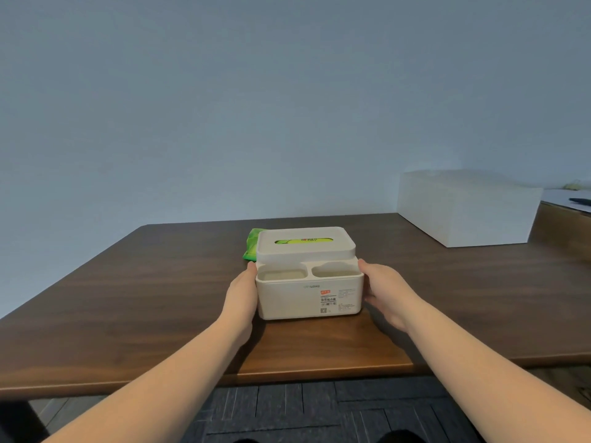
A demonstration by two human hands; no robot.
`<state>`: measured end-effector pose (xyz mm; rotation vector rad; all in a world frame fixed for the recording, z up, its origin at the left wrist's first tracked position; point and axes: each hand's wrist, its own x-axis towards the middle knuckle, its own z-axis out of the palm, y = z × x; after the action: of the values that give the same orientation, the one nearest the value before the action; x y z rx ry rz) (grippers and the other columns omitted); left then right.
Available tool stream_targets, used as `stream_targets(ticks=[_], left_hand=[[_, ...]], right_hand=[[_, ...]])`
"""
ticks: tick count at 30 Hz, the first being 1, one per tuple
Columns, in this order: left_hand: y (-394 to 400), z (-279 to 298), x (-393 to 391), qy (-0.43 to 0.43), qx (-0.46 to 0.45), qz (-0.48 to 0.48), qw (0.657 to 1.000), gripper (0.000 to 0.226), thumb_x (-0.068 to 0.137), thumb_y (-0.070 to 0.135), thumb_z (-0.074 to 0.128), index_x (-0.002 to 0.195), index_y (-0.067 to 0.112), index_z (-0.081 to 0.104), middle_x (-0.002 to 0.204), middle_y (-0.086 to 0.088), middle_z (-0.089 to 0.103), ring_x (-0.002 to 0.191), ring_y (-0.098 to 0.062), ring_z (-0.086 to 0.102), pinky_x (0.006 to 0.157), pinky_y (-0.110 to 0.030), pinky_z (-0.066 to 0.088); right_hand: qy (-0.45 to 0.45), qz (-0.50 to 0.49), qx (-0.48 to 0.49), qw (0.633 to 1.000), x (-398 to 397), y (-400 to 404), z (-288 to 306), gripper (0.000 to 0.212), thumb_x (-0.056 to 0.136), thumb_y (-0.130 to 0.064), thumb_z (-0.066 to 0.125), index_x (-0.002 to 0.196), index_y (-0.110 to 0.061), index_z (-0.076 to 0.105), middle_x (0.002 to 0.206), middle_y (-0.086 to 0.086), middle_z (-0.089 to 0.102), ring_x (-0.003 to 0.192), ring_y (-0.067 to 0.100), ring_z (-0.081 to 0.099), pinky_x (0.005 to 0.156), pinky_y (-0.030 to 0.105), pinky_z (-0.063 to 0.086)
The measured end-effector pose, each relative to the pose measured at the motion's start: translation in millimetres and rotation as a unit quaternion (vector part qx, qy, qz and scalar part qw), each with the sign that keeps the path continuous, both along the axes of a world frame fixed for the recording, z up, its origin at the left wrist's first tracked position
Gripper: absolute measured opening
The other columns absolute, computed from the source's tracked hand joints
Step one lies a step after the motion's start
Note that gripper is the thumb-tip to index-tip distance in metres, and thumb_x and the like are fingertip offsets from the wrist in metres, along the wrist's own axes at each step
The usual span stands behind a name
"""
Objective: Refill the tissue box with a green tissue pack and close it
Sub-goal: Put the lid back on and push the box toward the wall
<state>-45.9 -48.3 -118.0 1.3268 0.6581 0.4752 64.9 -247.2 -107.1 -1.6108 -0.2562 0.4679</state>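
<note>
A white tissue box (308, 297) stands on the brown table (128, 298), with two empty front compartments and a label on its front. Its white lid (305, 251) sits on the back part, and green packaging shows through the lid's slot (303, 241). A green tissue pack (251, 247) lies behind the box at its left, partly hidden. My left hand (243, 292) presses flat against the box's left side. My right hand (382, 289) holds the right side, fingers spread.
A large white rectangular box (463, 209) rests at the table's back right corner. Beyond it, at the far right, is a lighter wooden surface (563, 225) with a dark object. The table's near edge runs just in front of the tissue box, above dark carpet.
</note>
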Motion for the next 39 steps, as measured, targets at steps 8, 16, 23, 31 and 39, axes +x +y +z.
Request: stream_targets(ticks=[8,16,23,31,39], left_hand=[[-19,4,50,-0.037,0.034,-0.043,0.998,0.030,0.088,0.046,0.053,0.100,0.025,0.071,0.111,0.000,0.074,0.108,-0.022,0.067,0.104,-0.046,0.048],[-48,9,136,-0.047,0.078,-0.083,0.992,0.025,0.097,0.027,0.043,0.084,0.022,0.065,0.078,0.002,0.064,0.065,-0.011,0.054,0.057,-0.029,0.039],[-49,9,230,-0.052,0.076,-0.092,0.991,0.032,0.098,0.024,0.042,0.071,0.021,0.060,0.059,0.006,0.053,0.054,-0.010,0.044,0.052,-0.028,0.033],[-37,-1,324,-0.061,0.023,-0.112,0.992,0.031,0.091,0.034,0.043,0.085,0.020,0.070,0.081,0.000,0.069,0.074,-0.019,0.060,0.077,-0.037,0.047],[-36,-2,390,-0.070,-0.011,-0.140,0.988,0.037,0.092,0.045,0.044,0.108,0.022,0.068,0.107,-0.003,0.074,0.100,-0.022,0.069,0.095,-0.044,0.053]], right_hand=[[-0.057,-0.035,-0.051,0.996,40,-25,9,0.024,0.091,-0.021,0.047,0.094,-0.014,0.071,0.100,0.005,0.074,0.103,0.021,0.066,0.104,0.046,0.044],[-0.082,-0.108,-0.089,0.987,114,-50,9,0.029,0.091,-0.011,0.037,0.080,-0.006,0.063,0.086,0.010,0.068,0.075,0.018,0.058,0.064,0.030,0.040],[-0.100,-0.155,-0.083,0.979,198,-45,11,0.033,0.093,-0.008,0.032,0.090,0.003,0.064,0.091,0.014,0.070,0.081,0.023,0.062,0.060,0.029,0.039],[-0.106,-0.191,-0.098,0.971,286,-26,18,0.027,0.097,-0.007,0.033,0.101,-0.006,0.060,0.080,0.005,0.061,0.065,0.012,0.054,0.050,0.025,0.037],[-0.107,-0.246,-0.100,0.958,342,-15,24,0.030,0.092,-0.001,0.034,0.099,-0.009,0.063,0.077,0.004,0.060,0.067,0.020,0.058,0.051,0.026,0.042]])
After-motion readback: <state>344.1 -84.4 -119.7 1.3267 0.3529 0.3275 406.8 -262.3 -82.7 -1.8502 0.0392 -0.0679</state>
